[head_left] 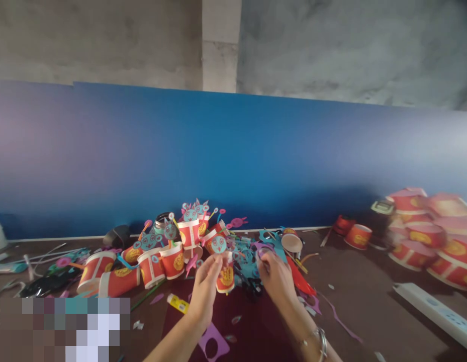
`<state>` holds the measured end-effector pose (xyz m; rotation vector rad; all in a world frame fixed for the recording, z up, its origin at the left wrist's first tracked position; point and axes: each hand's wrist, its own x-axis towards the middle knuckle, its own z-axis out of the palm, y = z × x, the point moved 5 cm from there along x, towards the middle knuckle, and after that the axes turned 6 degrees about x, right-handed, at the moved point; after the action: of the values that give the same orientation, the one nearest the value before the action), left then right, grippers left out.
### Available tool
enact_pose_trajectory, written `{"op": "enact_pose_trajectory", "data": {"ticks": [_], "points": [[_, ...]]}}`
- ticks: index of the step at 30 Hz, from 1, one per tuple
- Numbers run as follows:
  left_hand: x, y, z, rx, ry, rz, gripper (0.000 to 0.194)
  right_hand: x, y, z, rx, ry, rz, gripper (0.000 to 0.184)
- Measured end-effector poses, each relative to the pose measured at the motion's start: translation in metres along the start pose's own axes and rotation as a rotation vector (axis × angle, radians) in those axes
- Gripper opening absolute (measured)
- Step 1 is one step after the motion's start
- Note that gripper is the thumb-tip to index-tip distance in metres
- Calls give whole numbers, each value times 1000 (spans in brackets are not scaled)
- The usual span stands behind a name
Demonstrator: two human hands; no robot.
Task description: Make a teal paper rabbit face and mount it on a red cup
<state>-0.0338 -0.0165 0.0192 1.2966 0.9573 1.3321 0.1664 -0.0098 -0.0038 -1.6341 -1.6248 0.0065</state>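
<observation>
My left hand (pixel 205 284) is closed, with thumb and fingertips pinched at the lower edge of a round light-blue paper face (pixel 218 244). Just below and beside these fingers is a small red and white paper cup (pixel 226 276); I cannot tell whether the hand touches it. My right hand (pixel 277 278) is curled with its fingers together over a heap of blue paper scraps (pixel 246 256), close to a purple paper piece (pixel 261 247). What its fingertips hold, if anything, is hidden.
Decorated red cups (pixel 172 260) stand and lie at the left. A yellow glue stick (pixel 178 303) and a purple cut-out sheet (pixel 214 342) lie near my left forearm. Stacked red cups (pixel 425 236) and a white power strip (pixel 437 311) are at the right. A blue partition (pixel 233 156) rises behind.
</observation>
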Motion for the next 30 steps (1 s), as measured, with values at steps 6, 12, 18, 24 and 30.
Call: {"op": "enact_pose_trajectory", "data": {"ticks": [6, 12, 18, 24, 30], "points": [[-5, -24, -3, 104, -17, -81, 37, -4, -11, 7, 144, -53, -20, 10], [-3, -19, 7, 98, -101, -14, 43, -9, -52, 6, 698, -188, -111, 7], [-3, -18, 9, 50, -105, -12, 40, -13, -57, 7, 713, -201, -119, 12], [-11, -28, 13, 70, -153, -13, 34, -14, -55, 4, 581, -142, -230, 10], [-36, -52, 31, -42, -223, -62, 47, -18, -54, -2, 264, 17, -430, 12]]}}
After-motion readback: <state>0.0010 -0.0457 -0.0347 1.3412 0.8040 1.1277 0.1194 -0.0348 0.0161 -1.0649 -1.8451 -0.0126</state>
